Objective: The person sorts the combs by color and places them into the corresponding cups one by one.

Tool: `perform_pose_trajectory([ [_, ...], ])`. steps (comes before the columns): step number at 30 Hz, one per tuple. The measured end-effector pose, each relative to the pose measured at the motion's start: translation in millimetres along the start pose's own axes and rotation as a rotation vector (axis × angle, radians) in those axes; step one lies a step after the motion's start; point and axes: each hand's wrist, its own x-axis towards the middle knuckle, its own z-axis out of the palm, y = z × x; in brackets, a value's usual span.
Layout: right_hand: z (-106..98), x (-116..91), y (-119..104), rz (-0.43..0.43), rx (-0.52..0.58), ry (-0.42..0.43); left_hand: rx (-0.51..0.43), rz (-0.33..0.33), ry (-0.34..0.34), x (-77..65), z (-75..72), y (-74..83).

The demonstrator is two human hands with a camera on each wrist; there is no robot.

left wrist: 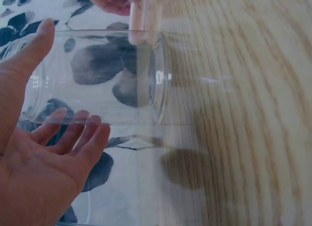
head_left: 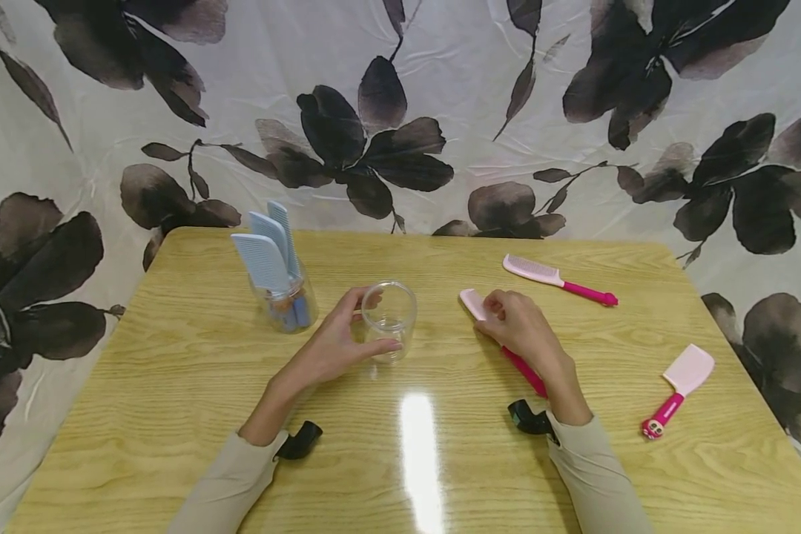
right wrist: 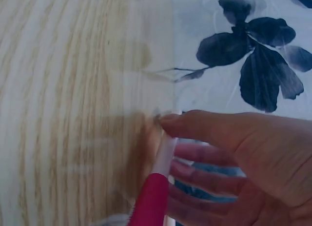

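A clear glass jar [head_left: 389,315] stands upright near the middle of the table. My left hand [head_left: 340,334] curves round its left side, the thumb across the front and the fingers behind; in the left wrist view, the fingertips lie right along the glass jar [left wrist: 112,74]. To the right, my right hand [head_left: 517,326] pinches a comb with a pale pink head and a magenta handle [head_left: 523,371] between thumb and fingers. That handle [right wrist: 150,201] slants towards the camera in the right wrist view, with part of the comb hidden by the hand.
Several light blue combs [head_left: 267,259] stand in another clear jar [head_left: 307,304] at the left. A pink comb with a magenta handle [head_left: 587,294] lies at the back right, and a broad-headed one [head_left: 689,369] lies near the right edge. Flowered cloth [head_left: 440,208] hangs behind the table.
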Motion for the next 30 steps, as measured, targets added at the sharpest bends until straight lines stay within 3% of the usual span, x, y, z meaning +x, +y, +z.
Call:
perform_pose_trajectory([
  [10, -6.7, 0.7, -6.5, 0.007, 0.046, 0.012, -0.002, -0.001, -0.002, -0.2, 0.0, -2.1],
  [17, -15.7, 1.1, -10.1, -0.062, 0.064, 0.073, -0.007, 0.006, -0.004, 1.6, 0.0, -3.0],
  [30, -32.9, -4.0, -23.7, -0.02, 0.228, 0.178, -0.004, 0.002, -0.008, 1.2, 0.3, -4.0],
])
